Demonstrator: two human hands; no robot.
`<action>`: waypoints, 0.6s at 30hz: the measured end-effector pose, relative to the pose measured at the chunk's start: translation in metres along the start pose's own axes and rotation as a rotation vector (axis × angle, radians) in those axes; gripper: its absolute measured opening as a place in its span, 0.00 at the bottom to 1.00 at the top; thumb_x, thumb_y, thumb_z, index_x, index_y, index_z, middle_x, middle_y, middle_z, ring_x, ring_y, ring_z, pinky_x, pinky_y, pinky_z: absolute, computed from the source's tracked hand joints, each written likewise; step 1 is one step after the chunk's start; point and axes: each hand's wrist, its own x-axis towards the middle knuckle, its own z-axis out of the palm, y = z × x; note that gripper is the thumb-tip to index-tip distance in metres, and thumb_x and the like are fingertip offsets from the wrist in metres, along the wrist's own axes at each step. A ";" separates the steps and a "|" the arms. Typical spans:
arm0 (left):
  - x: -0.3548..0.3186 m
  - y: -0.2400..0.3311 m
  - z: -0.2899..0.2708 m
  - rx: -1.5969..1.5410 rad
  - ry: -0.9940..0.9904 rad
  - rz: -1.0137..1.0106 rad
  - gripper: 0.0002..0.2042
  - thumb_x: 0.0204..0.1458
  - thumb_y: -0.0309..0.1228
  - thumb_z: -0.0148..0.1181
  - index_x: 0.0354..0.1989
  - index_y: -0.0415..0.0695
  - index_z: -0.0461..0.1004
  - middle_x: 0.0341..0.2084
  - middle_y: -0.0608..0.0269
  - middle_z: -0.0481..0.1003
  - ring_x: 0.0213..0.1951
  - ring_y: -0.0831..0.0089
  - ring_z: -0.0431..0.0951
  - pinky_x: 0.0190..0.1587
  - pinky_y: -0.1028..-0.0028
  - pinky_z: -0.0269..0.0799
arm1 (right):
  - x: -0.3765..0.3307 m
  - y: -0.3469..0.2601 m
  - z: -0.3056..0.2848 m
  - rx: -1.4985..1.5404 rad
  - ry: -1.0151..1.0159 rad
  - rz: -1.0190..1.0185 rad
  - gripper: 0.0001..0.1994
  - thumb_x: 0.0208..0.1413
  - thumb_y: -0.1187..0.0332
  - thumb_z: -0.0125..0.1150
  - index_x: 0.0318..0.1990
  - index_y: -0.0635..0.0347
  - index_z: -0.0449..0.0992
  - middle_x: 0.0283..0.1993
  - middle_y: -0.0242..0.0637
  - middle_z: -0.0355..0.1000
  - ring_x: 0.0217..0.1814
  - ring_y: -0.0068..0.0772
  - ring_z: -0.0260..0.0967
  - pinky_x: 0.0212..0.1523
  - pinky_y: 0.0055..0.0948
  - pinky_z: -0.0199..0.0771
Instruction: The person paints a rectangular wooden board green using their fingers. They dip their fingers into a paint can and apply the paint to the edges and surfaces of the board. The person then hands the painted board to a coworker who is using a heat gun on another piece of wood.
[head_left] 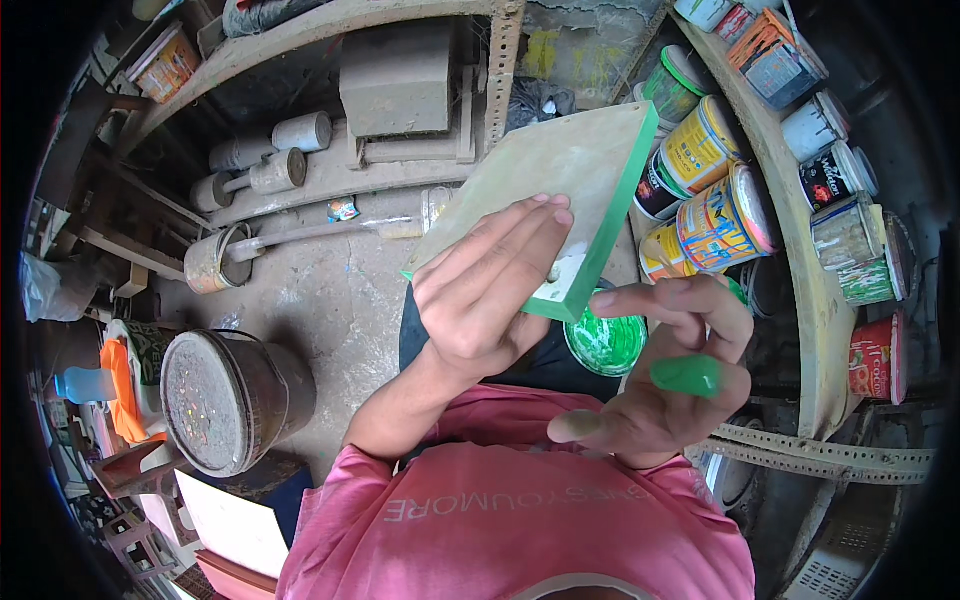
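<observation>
We hold a pale rectangular board (565,150) with bright green edges at upper centre, our left hand (490,275) clamped on it with fingers laid across its face. Our right hand (668,408), right of centre, is loosely open and grips nothing, one finger coated in green paint (685,376); we cannot tell whether its index fingertip touches the board's lower corner. Between our hands sits an open tub of green paint (607,345). Paint buckets (720,225) crowd the upper right; a paint-spattered bucket (205,405) stands at left.
</observation>
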 end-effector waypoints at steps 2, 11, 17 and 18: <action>0.000 0.000 0.000 -0.009 -0.003 -0.004 0.17 0.33 0.24 0.60 0.35 0.29 0.76 0.33 0.48 0.78 0.38 0.56 0.81 0.41 0.67 0.78 | 0.000 0.001 0.000 0.015 0.006 -0.018 0.38 0.36 0.48 0.76 0.50 0.54 0.58 0.55 0.50 0.57 0.41 0.39 0.74 0.43 0.32 0.72; 0.000 0.002 0.001 -0.020 0.009 -0.014 0.17 0.34 0.23 0.60 0.36 0.29 0.76 0.33 0.48 0.78 0.39 0.56 0.81 0.42 0.67 0.78 | -0.004 0.006 0.004 0.035 0.112 -0.017 0.39 0.34 0.47 0.77 0.49 0.53 0.58 0.56 0.51 0.57 0.41 0.40 0.73 0.41 0.33 0.73; -0.004 0.001 0.000 -0.053 0.068 -0.029 0.14 0.38 0.18 0.61 0.36 0.27 0.76 0.33 0.44 0.79 0.38 0.55 0.82 0.44 0.67 0.77 | -0.006 0.004 0.004 0.093 0.160 0.014 0.39 0.34 0.46 0.76 0.50 0.53 0.60 0.57 0.51 0.57 0.45 0.44 0.71 0.43 0.35 0.73; -0.004 0.001 0.000 -0.061 0.079 -0.033 0.13 0.39 0.16 0.61 0.36 0.26 0.75 0.33 0.43 0.79 0.38 0.54 0.82 0.44 0.68 0.77 | -0.006 0.003 0.004 0.079 0.140 0.017 0.40 0.34 0.46 0.76 0.50 0.53 0.60 0.58 0.51 0.57 0.46 0.44 0.71 0.44 0.35 0.72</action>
